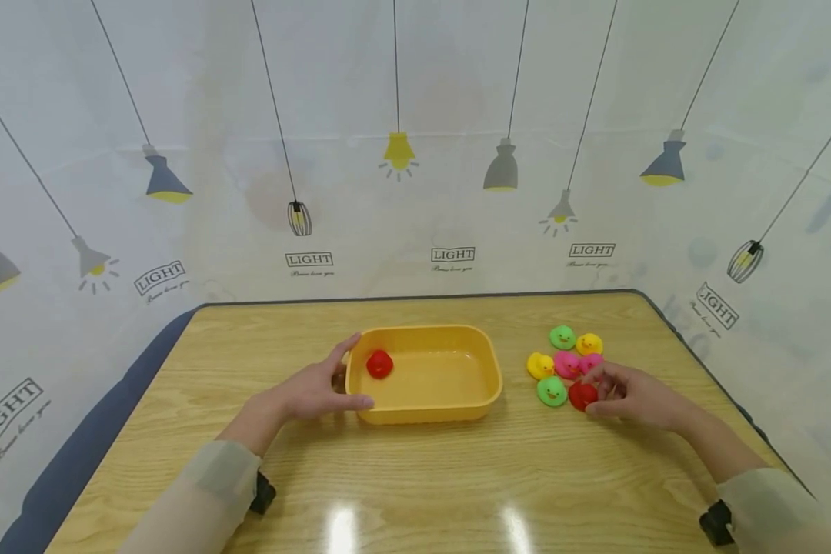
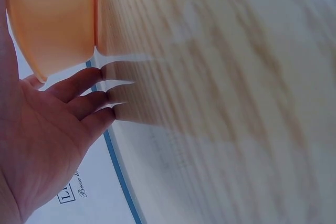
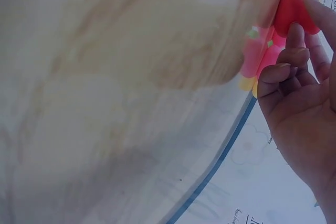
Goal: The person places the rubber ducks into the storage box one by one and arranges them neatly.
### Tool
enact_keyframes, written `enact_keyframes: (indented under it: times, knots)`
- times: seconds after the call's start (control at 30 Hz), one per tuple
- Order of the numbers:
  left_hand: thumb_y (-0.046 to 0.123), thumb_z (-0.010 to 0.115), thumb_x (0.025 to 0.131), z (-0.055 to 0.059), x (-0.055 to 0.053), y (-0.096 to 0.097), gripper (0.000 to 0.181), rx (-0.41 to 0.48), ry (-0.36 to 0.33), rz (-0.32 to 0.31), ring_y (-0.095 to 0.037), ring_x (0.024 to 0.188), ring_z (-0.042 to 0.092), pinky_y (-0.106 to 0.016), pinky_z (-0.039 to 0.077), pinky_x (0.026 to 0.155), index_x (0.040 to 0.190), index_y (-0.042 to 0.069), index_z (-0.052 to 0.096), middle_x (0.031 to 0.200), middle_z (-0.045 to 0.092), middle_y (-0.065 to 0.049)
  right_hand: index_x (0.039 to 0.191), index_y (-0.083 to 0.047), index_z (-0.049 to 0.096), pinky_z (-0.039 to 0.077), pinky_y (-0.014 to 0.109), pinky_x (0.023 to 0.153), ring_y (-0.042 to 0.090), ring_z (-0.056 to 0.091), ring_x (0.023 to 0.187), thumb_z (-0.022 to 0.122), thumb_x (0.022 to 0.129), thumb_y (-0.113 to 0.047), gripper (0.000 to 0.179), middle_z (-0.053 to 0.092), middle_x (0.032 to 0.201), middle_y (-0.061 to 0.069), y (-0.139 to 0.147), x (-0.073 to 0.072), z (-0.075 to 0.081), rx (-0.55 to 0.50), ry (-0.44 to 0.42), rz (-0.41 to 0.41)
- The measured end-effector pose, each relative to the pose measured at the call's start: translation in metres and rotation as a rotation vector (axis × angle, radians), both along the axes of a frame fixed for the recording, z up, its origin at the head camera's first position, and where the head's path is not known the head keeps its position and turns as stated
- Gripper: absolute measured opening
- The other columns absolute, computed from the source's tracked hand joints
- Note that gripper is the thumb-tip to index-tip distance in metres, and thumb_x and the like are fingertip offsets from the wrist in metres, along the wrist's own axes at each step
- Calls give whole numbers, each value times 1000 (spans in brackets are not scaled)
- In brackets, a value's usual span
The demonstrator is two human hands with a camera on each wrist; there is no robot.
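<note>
A yellow plastic tray (image 1: 429, 414) stands mid-table with a red toy duck (image 1: 379, 364) inside, near its left end. My left hand (image 1: 315, 387) holds that end, thumb along the near side and index finger at the far corner. In the left wrist view, the other fingers of the left hand (image 2: 58, 114) reach down to the table beside the tray wall (image 2: 52, 19). On the right, my right hand (image 1: 637, 396) pinches another red toy duck (image 1: 582, 395) between thumb and fingers. This red duck (image 3: 293, 13) also shows in the right wrist view, low among the other ducks.
Close around the right hand lie green ducks (image 1: 552, 392), yellow ducks (image 1: 540, 365) and pink ducks (image 1: 566, 364). The wooden table (image 1: 415, 469) ends at a printed cloth (image 1: 415, 223) hanging behind and at both sides.
</note>
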State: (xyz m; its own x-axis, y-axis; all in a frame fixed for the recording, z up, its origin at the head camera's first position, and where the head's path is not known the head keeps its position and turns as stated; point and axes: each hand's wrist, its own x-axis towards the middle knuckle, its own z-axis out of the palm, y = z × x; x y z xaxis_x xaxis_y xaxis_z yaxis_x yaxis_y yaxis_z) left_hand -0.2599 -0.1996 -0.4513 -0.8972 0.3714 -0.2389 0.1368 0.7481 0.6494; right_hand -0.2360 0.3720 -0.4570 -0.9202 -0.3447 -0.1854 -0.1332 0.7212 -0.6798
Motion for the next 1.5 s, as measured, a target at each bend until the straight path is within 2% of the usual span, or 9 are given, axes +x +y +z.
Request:
enact_keyframes:
  times: [0.27, 0.43, 0.57, 0.73, 0.9, 1.1, 1.33, 1.5]
  knots:
    - [72, 85, 83, 3, 0, 1, 125, -12, 6, -1, -36, 138, 59, -67, 41, 125, 176, 46, 5, 157, 62, -16, 123, -13, 66, 51, 25, 64, 19, 56, 83, 86, 96, -27, 36, 63, 100, 6, -5, 5, 11, -17, 47, 5]
    - [73, 85, 83, 3, 1, 1, 125, -13, 5, -1, -36, 137, 59, -67, 42, 124, 176, 46, 5, 158, 61, -17, 122, -16, 67, 47, 26, 60, 17, 55, 76, 84, 97, -26, 32, 61, 95, 4, -15, 10, 21, -29, 143, 17]
    - [73, 84, 83, 3, 1, 1, 126, -17, 5, -3, -35, 134, 60, -66, 44, 123, 176, 45, 5, 157, 62, -16, 127, -15, 70, 43, 26, 61, 14, 52, 75, 85, 97, -26, 35, 58, 87, 0, -30, 13, 31, -51, 217, 33]
    - [73, 84, 84, 2, 1, 0, 125, -11, 9, -5, -34, 132, 61, -65, 46, 121, 176, 45, 4, 156, 62, -16, 129, -15, 73, 43, 25, 61, 11, 51, 72, 86, 97, -22, 35, 58, 85, -2, -50, 11, 40, -93, 291, 62]
    - [73, 84, 84, 1, 1, 0, 125, -12, 13, -6, -33, 128, 62, -63, 49, 117, 176, 46, 4, 155, 62, -16, 128, -17, 73, 44, 24, 62, 10, 51, 71, 85, 98, -23, 33, 63, 90, -4, -71, 4, 48, -88, 335, 93]
    - [73, 84, 84, 1, 2, 0, 125, -7, 9, -2, -35, 133, 61, -65, 46, 120, 175, 47, 4, 157, 61, -17, 126, -17, 72, 44, 24, 63, 12, 52, 72, 86, 98, -25, 33, 66, 99, -1, -96, -9, 52, -91, 298, 122]
    - [73, 85, 83, 1, 3, 0, 124, -4, 12, 2, -36, 136, 60, -67, 43, 123, 175, 47, 5, 157, 62, -16, 128, -18, 73, 43, 24, 66, 16, 53, 76, 86, 96, -25, 35, 67, 101, 2, -129, -27, 51, -105, 283, 146]
    - [73, 84, 83, 1, 3, 0, 124, -5, 14, 1, -37, 137, 60, -67, 44, 123, 175, 47, 5, 158, 60, -18, 128, -22, 73, 46, 25, 69, 18, 56, 83, 86, 96, -27, 35, 69, 104, 1, -155, -39, 50, -63, 284, 153]
